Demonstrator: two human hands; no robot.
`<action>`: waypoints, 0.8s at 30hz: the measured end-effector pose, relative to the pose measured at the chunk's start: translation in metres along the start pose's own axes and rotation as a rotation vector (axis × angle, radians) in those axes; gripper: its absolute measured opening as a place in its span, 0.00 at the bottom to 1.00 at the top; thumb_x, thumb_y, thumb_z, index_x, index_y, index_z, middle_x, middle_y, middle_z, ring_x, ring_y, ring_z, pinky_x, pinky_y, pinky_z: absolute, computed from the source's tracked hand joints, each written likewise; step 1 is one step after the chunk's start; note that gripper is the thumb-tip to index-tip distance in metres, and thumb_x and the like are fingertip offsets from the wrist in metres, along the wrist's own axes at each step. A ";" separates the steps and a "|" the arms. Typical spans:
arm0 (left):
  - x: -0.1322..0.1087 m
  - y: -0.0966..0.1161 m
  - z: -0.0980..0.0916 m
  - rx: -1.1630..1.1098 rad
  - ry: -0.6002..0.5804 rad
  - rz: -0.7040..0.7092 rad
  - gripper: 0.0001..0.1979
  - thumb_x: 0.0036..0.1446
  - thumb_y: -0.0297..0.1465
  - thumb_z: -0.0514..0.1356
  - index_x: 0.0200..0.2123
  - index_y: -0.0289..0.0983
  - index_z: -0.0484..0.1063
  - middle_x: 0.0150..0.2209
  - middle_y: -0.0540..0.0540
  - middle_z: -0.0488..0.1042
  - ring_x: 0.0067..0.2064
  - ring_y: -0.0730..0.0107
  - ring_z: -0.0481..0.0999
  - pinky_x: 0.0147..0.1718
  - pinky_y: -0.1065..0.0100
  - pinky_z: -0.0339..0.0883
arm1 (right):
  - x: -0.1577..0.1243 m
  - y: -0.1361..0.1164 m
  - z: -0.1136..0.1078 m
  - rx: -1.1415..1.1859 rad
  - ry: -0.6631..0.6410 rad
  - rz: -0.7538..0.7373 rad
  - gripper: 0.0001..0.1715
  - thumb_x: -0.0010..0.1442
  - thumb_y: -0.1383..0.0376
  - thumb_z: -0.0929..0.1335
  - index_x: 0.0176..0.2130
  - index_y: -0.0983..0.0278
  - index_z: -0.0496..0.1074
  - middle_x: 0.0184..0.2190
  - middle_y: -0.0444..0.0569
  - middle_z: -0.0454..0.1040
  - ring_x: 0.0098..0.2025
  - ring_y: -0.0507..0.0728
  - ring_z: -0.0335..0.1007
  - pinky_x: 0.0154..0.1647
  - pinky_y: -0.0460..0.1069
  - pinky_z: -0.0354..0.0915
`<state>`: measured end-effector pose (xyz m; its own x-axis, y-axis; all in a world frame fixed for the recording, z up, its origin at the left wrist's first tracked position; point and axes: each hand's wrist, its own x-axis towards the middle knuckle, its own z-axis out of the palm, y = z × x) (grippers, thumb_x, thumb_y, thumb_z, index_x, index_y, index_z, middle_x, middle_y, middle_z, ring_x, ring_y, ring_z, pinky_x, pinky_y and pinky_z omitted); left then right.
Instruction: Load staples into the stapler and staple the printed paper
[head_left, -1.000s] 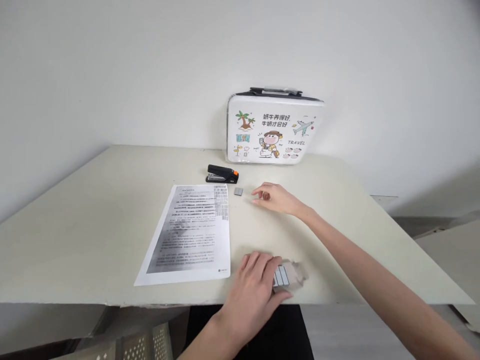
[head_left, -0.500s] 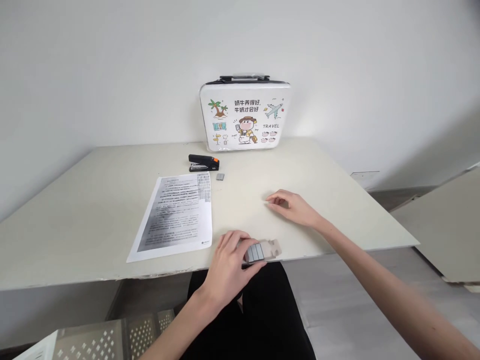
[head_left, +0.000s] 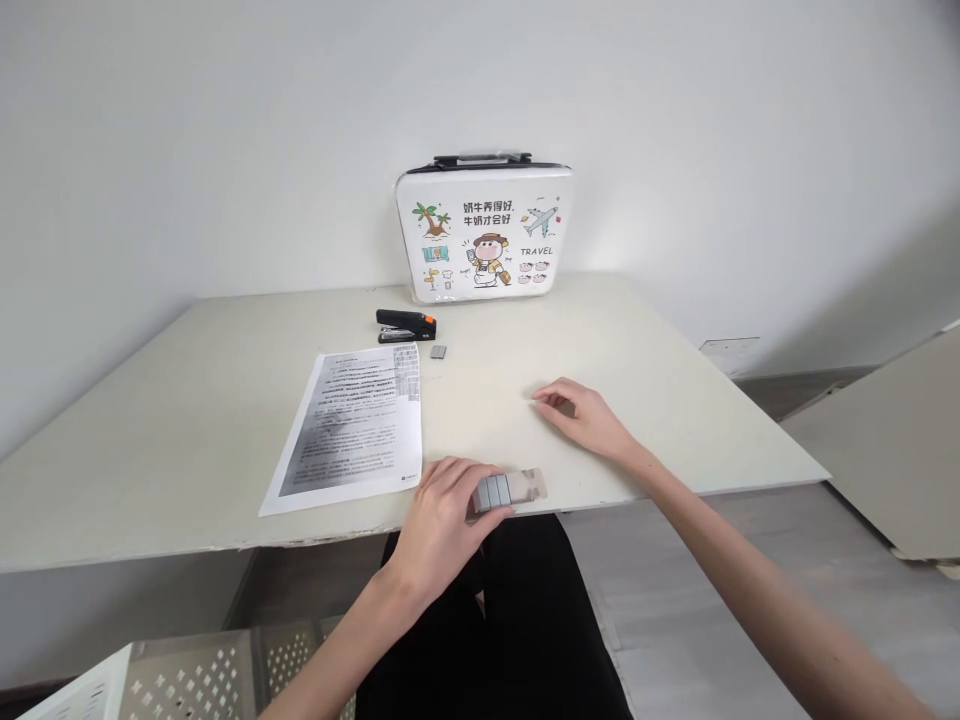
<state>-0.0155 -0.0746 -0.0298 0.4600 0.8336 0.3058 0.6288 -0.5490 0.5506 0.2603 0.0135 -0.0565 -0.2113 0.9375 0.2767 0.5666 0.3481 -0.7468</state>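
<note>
The small staple box (head_left: 510, 489) lies at the front edge of the desk (head_left: 187, 400), in the lower middle of the frame. Its long axis runs left to right, almost parallel to this edge. The end with the gray strips of staples is at the left, under the fingers, and the pale open flap points to the right. The left hand (head_left: 442, 520) comes from below, and its grip is closed on the left part of the box, with the fingers over the top and the thumb at the near side. The right hand (head_left: 589, 415) rests on the desk, up and to the right of the box and apart from it. Its fingers are bent loosely, and I cannot tell if they pinch something small.

The desk is pale cream, with a worn front edge, and it stands against a plain white wall. A gray floor shows at the lower right.

On the desk there are one printed sheet (head_left: 352, 425) left of the box, one black stapler (head_left: 405, 325) with an orange end behind the sheet, one loose gray staple strip (head_left: 439, 352) just right of the stapler, and one white cartoon case (head_left: 484, 235) upright against the wall. One perforated basket (head_left: 187, 680) is in the lower left corner.
</note>
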 end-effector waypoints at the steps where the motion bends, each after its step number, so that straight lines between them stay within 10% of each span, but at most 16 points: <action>1: 0.000 -0.001 -0.001 0.003 0.006 0.006 0.18 0.61 0.32 0.72 0.53 0.43 0.75 0.48 0.47 0.81 0.51 0.55 0.79 0.54 0.49 0.73 | 0.000 0.000 0.000 -0.001 0.002 0.000 0.17 0.70 0.53 0.67 0.46 0.61 0.77 0.43 0.51 0.78 0.44 0.58 0.76 0.49 0.56 0.70; 24: -0.002 -0.023 0.005 0.109 0.096 0.009 0.23 0.64 0.33 0.70 0.59 0.44 0.69 0.52 0.46 0.81 0.52 0.53 0.80 0.53 0.49 0.74 | -0.015 -0.019 0.007 0.082 -0.003 0.014 0.14 0.70 0.53 0.67 0.45 0.57 0.78 0.45 0.50 0.80 0.46 0.59 0.77 0.49 0.56 0.72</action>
<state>-0.0279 -0.0639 -0.0473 0.4070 0.8279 0.3858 0.6917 -0.5552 0.4618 0.2472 -0.0075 -0.0511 -0.2062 0.9422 0.2640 0.5023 0.3335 -0.7978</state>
